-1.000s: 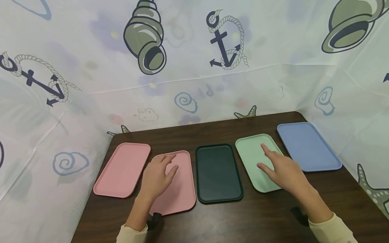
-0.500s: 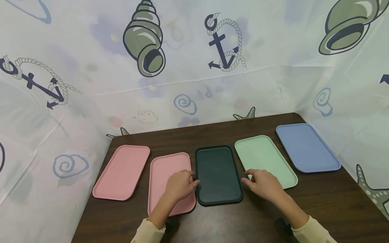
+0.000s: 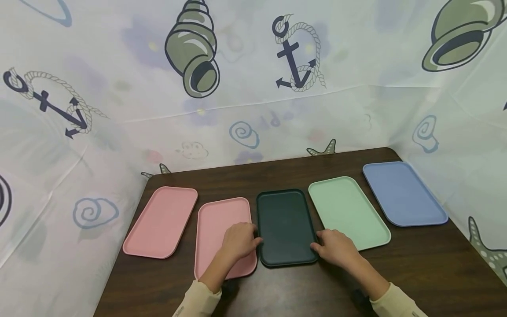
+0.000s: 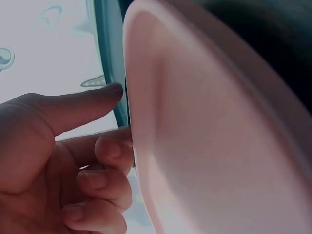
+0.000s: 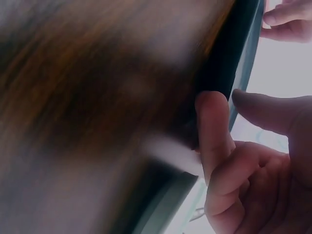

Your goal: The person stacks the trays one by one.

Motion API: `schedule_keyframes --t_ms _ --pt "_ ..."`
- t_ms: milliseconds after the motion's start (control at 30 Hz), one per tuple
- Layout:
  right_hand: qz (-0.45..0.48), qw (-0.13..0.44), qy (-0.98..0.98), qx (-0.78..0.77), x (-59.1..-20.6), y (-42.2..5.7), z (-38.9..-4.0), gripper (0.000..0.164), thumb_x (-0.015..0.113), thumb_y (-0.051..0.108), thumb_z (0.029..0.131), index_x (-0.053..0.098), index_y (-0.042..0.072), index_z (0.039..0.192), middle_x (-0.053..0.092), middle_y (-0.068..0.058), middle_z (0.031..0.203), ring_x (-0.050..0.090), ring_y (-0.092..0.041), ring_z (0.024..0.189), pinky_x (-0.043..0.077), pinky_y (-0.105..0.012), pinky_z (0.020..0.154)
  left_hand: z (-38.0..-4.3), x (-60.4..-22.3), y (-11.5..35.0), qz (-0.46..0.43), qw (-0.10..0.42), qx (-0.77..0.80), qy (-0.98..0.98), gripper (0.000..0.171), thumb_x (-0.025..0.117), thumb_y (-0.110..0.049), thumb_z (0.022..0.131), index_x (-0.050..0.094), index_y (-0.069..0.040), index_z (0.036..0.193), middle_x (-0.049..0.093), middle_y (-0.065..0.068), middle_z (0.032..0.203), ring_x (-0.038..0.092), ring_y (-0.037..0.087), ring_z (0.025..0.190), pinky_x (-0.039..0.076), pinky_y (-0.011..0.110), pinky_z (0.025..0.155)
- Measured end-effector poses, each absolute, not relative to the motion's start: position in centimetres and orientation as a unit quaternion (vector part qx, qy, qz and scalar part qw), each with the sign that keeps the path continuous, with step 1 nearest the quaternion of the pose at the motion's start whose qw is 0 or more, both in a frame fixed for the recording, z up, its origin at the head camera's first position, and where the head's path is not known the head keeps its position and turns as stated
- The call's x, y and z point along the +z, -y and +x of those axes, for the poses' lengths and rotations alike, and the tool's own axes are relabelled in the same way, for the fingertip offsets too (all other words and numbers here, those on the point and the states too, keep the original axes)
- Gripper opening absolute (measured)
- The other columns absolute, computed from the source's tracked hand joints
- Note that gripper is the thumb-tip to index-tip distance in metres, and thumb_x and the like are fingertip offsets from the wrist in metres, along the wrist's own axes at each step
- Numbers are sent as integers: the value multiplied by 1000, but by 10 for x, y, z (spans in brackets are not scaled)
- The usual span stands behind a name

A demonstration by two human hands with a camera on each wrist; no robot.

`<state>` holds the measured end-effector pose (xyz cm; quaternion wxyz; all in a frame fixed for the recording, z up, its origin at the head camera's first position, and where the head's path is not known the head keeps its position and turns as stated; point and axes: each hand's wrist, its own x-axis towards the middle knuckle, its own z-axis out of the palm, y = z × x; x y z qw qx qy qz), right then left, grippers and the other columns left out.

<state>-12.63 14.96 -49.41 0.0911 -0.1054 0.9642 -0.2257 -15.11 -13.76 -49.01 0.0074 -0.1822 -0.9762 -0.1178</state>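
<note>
In the head view a dark green tray (image 3: 287,226) lies in the middle of a row of trays. My left hand (image 3: 239,242) grips its left edge, thumb tip on the rim, and overlaps the nearer pink tray (image 3: 219,218). On the opposite edge my right hand (image 3: 336,247) pinches the rim. The right wrist view shows that thumb (image 5: 263,112) on the upper side and the index finger (image 5: 213,122) under the edge. In the left wrist view the pink tray (image 4: 219,122) fills the right side and hides part of the left fingers' hold.
Another pink tray (image 3: 160,222) lies at the far left. A light green tray (image 3: 350,211) sits just right of the dark one, with a blue tray (image 3: 404,193) beyond it. All rest on a brown wooden table (image 3: 293,290), backed by a printed cloth (image 3: 249,105).
Both hands have come inward and down from above the pink and light green trays to the dark green tray's side edges. Their fingers have curled onto its rim; the trays lie where they were.
</note>
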Motion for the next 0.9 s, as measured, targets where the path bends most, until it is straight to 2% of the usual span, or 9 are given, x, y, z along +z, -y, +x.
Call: schedule_keyframes --t_ms 267,467,600,767,900 --pt "-90 90 -958 -255 -497 -150 -123 42 75 15 85 66 -6 120 66 5 71 63 -16 66 51 -38 59 -152 -492 137 -173 -3 -142 975 24 82 -29 77 64 -17 67 55 -6 61 52 14 57 40 33 49" --pt "-98 86 -950 -285 -500 -153 -122 42 75 11 84 65 -9 119 60 9 58 54 -9 52 46 -32 55 -150 -496 136 -149 -20 -192 970 15 81 -25 78 72 -13 80 58 -7 63 55 14 61 43 33 53" --pt "-116 94 -943 -299 -499 -156 -123 44 74 9 85 61 -12 122 53 11 48 49 -9 44 47 -31 58 -151 -496 137 -135 -31 -216 967 20 80 -24 79 75 -9 91 59 -9 63 58 14 65 46 33 57" --pt "-132 92 -937 -311 -495 -158 -129 45 72 9 87 59 -14 124 51 11 46 50 -8 43 51 -34 67 -158 -495 139 -128 -33 -221 966 22 80 -25 79 75 -9 94 59 -11 63 58 12 64 46 32 57" --pt "-142 91 -935 -313 -489 -157 -139 45 71 9 88 58 -14 124 52 10 47 51 -8 44 51 -35 69 -166 -489 140 -121 -37 -219 967 23 80 -26 80 75 -9 95 58 -10 63 56 12 64 46 32 56"
